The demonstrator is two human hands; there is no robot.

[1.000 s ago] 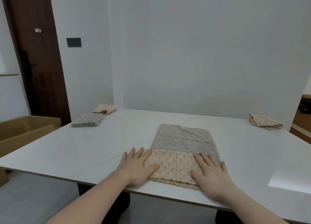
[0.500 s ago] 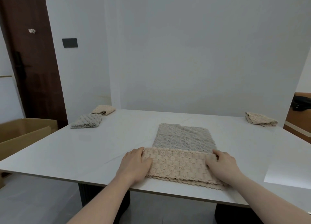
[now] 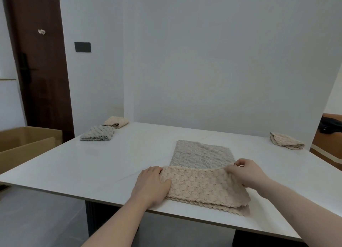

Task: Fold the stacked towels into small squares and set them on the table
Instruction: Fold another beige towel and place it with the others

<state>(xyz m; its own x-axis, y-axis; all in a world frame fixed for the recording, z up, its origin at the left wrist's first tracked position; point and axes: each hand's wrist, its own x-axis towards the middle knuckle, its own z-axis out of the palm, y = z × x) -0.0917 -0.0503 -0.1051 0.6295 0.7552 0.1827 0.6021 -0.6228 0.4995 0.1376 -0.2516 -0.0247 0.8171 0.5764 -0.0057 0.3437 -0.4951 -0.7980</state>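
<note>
Three folded towels (image 3: pixel 97 133) lie on the desk (image 3: pixel 129 154). Left hand (image 3: pixel 150 186) and right hand (image 3: pixel 247 173) pinch the beige towel (image 3: pixel 201 186), half-folded; grey towel (image 3: pixel 200 154) remains.

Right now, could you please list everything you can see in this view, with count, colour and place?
beige towel: one, beige, near table edge, lying over the grey one
grey towel: one, grey, spread flat under the beige towel, reaching further back
folded grey towel: one, grey, far left of table
folded beige towels: two, beige, one far left corner, one far right
table: one, white top
cardboard box: one, brown, left of table
door: one, dark brown, back left
wall plate: one, black, beside door
left hand: grips beige towel's left end
right hand: pinches and lifts its right end
</note>
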